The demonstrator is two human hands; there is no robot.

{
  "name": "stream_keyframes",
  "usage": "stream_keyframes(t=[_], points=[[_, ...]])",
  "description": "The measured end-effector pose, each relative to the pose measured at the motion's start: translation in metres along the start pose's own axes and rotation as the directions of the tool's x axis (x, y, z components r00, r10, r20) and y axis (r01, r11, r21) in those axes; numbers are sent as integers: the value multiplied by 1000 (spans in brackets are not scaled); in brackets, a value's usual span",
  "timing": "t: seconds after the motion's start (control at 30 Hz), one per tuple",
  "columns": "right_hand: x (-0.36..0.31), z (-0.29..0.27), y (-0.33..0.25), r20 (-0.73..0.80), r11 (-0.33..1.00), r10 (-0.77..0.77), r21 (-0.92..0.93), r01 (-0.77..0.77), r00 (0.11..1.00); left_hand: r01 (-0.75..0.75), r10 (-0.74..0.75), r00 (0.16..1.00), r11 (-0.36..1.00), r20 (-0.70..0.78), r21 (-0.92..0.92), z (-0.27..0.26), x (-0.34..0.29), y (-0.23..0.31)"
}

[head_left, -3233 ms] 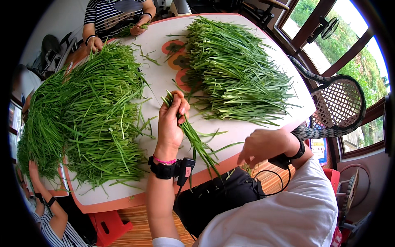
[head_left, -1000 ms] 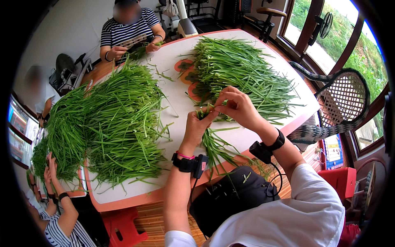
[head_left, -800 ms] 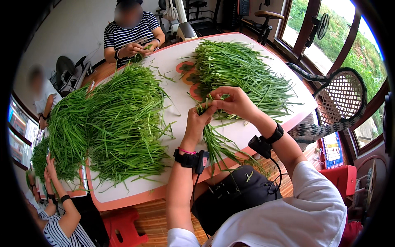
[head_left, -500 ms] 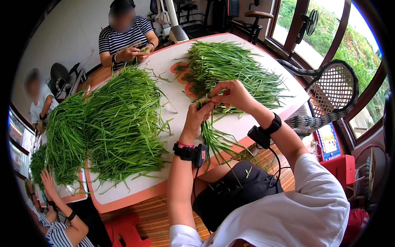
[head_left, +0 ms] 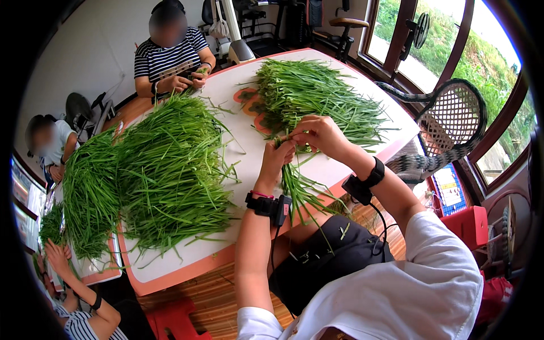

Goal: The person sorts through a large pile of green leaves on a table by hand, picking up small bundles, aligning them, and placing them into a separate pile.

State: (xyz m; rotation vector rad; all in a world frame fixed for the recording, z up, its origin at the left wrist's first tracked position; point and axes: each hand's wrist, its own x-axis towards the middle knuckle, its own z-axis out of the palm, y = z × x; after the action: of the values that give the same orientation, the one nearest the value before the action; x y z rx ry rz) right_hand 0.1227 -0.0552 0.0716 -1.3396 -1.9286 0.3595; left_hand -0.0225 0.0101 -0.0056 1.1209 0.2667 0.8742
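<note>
Green leaf bunch [head_left: 296, 185]: gripped near its top by the closed left hand [head_left: 277, 158], long axis slanting down and rightward below it. Right hand [head_left: 319, 136] (fingers curled in; pinch on a stalk unclear) sits just right of that top.

The fingers of the person's bare left hand [head_left: 276, 157] hid the middle of the bunch of long, thin green leaves [head_left: 297, 187]. Whether the fingertips of the bare right hand [head_left: 320, 133] pinched a strand was too small to tell. Blurring covered the heads of the co-worker in a black-and-white striped shirt [head_left: 164, 59] and the co-worker in a white shirt [head_left: 64, 137]. The lower edge cut off the red plastic stool [head_left: 174, 317]. The broad green leaf heap [head_left: 170, 170] hid part of the white, salmon-rimmed table [head_left: 170, 277].
</note>
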Motion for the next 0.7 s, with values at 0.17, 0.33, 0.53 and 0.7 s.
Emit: stream_keyframes(t=[0.17,0.33,0.53,0.7], points=[[-15,6,6,-12,733,-467,-565,379,884,72,-76,997,974,-10,-213,1,-1,-8],[-40,-8,-1,-43,694,-509,-612,380,860,74,-96,994,940,-50,-333,-5,2,-10],[-114,-98,25,-422,595,-53,-741,-310,905,-83,10,983,919,-186,-385,-12,6,-4],[-172,-119,47,-433,172,663,-705,-688,611,-53,-27,974,939,-227,-339,-3,6,4]])
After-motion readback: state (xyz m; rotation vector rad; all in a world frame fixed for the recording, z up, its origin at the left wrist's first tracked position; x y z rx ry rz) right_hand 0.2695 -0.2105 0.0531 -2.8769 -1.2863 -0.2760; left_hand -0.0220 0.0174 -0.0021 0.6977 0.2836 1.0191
